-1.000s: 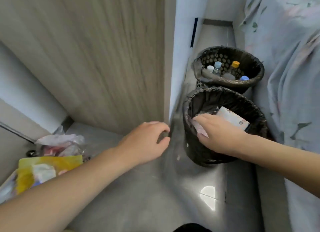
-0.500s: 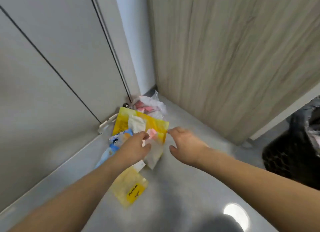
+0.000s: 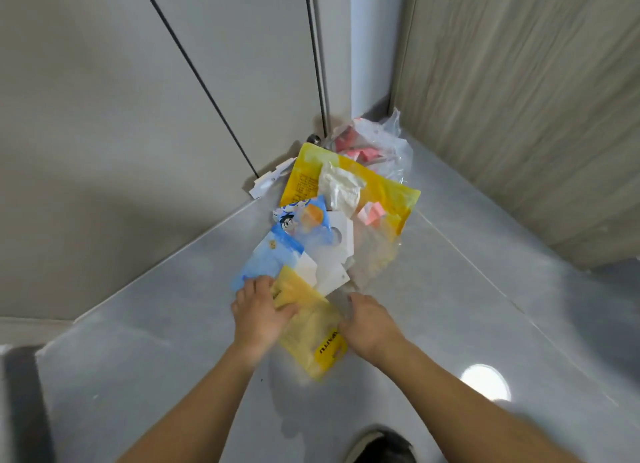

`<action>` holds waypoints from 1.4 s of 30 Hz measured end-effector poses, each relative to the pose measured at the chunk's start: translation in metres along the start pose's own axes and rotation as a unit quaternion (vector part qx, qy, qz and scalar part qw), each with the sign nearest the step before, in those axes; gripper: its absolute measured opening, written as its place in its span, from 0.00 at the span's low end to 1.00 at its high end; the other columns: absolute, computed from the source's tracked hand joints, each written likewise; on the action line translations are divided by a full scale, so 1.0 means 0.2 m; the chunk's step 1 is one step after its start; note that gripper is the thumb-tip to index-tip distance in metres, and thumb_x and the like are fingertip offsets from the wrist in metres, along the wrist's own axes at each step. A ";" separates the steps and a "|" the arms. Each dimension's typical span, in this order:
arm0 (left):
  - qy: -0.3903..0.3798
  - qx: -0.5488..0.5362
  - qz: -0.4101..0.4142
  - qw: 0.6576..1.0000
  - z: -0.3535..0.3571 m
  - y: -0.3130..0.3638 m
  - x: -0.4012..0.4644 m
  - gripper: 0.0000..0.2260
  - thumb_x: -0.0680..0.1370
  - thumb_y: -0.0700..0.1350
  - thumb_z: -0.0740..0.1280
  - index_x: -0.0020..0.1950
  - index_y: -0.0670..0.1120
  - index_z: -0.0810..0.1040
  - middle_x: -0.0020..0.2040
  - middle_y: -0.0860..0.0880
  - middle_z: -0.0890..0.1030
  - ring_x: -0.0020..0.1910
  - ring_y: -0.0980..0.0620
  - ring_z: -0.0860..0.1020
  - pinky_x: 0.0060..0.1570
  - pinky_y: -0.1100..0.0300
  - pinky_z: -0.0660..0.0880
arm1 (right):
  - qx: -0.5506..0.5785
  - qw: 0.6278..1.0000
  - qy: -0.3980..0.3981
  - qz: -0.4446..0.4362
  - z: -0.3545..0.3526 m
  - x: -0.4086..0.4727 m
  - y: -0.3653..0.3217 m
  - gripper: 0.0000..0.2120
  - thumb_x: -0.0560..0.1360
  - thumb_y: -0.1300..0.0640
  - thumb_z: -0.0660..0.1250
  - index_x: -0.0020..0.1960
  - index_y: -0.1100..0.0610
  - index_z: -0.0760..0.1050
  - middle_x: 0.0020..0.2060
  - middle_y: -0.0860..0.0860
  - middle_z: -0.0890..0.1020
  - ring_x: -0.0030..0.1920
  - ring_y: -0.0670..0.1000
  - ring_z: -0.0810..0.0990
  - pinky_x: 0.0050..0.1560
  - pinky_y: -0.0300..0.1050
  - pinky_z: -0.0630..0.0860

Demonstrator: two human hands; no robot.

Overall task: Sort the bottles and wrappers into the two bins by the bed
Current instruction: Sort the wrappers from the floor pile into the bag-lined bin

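A heap of wrappers lies on the grey floor in the corner. It holds a large yellow bag point(image 3: 381, 192), a blue cartoon wrapper point(image 3: 298, 223), white card pieces point(image 3: 332, 254), crumpled white paper point(image 3: 337, 189) and a clear bag with red bits point(image 3: 377, 144). Nearest me is a small yellow wrapper point(image 3: 308, 331) with black lettering. My left hand point(image 3: 258, 312) rests on its left side, fingers spread and thumb laid across it. My right hand point(image 3: 367, 324) grips its right edge with curled fingers. No bottles or bins are in view.
Grey cabinet doors point(image 3: 138, 116) stand to the left and a wood-grain panel point(image 3: 519, 99) to the right, meeting at the corner behind the heap. My dark shoe point(image 3: 381, 445) shows at the bottom edge. A lamp reflection point(image 3: 485, 381) glares on the floor.
One second ago my right hand put a wrapper into the near bin. My view then swung left to the heap, and both hands have now come down onto the small yellow wrapper.
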State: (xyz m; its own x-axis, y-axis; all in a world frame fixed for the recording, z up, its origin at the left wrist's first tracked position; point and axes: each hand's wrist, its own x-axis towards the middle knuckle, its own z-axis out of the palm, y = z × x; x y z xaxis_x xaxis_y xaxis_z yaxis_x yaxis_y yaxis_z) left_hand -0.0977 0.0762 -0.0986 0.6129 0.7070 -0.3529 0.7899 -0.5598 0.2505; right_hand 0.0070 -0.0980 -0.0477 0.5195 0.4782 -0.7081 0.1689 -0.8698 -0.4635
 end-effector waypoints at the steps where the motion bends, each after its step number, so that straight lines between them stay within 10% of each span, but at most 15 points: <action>1: -0.005 -0.036 -0.007 0.999 0.00 0.01 -0.01 0.20 0.70 0.58 0.74 0.54 0.50 0.73 0.51 0.52 0.74 0.55 0.46 0.72 0.55 0.52 0.67 | -0.010 1.000 -0.003 0.004 0.02 0.01 0.01 0.26 0.74 0.53 0.63 0.70 0.55 0.64 0.65 0.55 0.71 0.65 0.58 0.70 0.64 0.48 0.70; 5: -0.105 -0.305 -0.012 0.947 -0.04 0.05 -0.05 0.06 0.76 0.47 0.70 0.44 0.48 0.75 0.37 0.53 0.76 0.38 0.55 0.75 0.40 0.62 0.70 | -0.049 0.999 0.008 0.010 0.01 0.02 0.06 0.26 0.75 0.52 0.62 0.71 0.51 0.63 0.66 0.53 0.69 0.66 0.58 0.67 0.64 0.48 0.66; 9: -0.112 -0.351 0.004 0.929 -0.08 0.07 -0.02 0.04 0.75 0.44 0.72 0.42 0.48 0.77 0.39 0.53 0.79 0.38 0.55 0.76 0.42 0.61 0.71 | -0.055 0.998 0.017 -0.001 -0.04 0.02 0.09 0.01 0.76 0.54 0.58 0.46 0.49 0.67 0.52 0.52 0.77 0.56 0.57 0.74 0.55 0.48 0.70; 15: 0.046 -0.081 -0.127 0.988 -0.09 -0.03 0.20 0.30 0.69 0.54 0.73 0.66 0.45 0.70 0.63 0.44 0.75 0.64 0.40 0.71 0.64 0.47 0.69 | 0.018 0.998 0.039 -0.041 -0.17 -0.01 0.13 0.07 0.80 0.55 0.55 0.49 0.53 0.72 0.48 0.54 0.79 0.50 0.55 0.77 0.47 0.46 0.73; 20: -0.027 -0.136 -0.146 0.980 -0.15 -0.06 0.16 0.16 0.71 0.47 0.71 0.55 0.44 0.72 0.49 0.44 0.80 0.48 0.42 0.78 0.42 0.54 0.75 | 0.020 0.998 0.034 -0.044 -0.32 -0.06 0.13 0.10 0.81 0.54 0.56 0.56 0.55 0.75 0.53 0.54 0.79 0.53 0.55 0.78 0.51 0.45 0.74; 28: -0.079 -0.406 -0.013 0.910 -0.44 0.32 -0.04 0.08 0.80 0.39 0.63 0.54 0.51 0.75 0.45 0.50 0.81 0.41 0.52 0.81 0.31 0.60 0.73 | -0.027 0.996 0.056 -0.065 -0.80 -0.29 0.09 0.12 0.81 0.58 0.55 0.59 0.58 0.74 0.55 0.53 0.77 0.57 0.54 0.74 0.50 0.40 0.66; 37: -0.248 -0.259 0.243 0.901 -0.69 1.18 -0.27 0.08 0.80 0.40 0.64 0.55 0.51 0.77 0.44 0.49 0.83 0.38 0.53 0.81 0.29 0.61 0.73 | -0.068 0.987 0.148 0.006 -1.39 -0.92 0.40 0.07 0.73 0.62 0.60 0.39 0.55 0.75 0.34 0.49 0.76 0.39 0.51 0.75 0.35 0.42 0.73; 42: -0.288 -0.135 0.347 0.882 -0.75 1.66 -0.49 0.06 0.77 0.42 0.66 0.53 0.49 0.78 0.42 0.44 0.84 0.33 0.49 0.80 0.28 0.58 0.72 | 0.001 0.973 0.219 0.076 -1.61 -1.31 0.71 0.07 0.73 0.61 0.62 0.46 0.59 0.79 0.36 0.50 0.77 0.37 0.50 0.74 0.36 0.42 0.70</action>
State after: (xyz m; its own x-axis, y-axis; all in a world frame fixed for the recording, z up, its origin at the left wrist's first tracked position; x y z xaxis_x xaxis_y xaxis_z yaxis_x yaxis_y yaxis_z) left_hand 0.1075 -0.1136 0.1536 0.9004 -0.1453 -0.4101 0.2525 -0.5930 0.7646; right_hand 0.1650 -0.3859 0.2441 0.8460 0.2456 -0.4732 0.0603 -0.9260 -0.3727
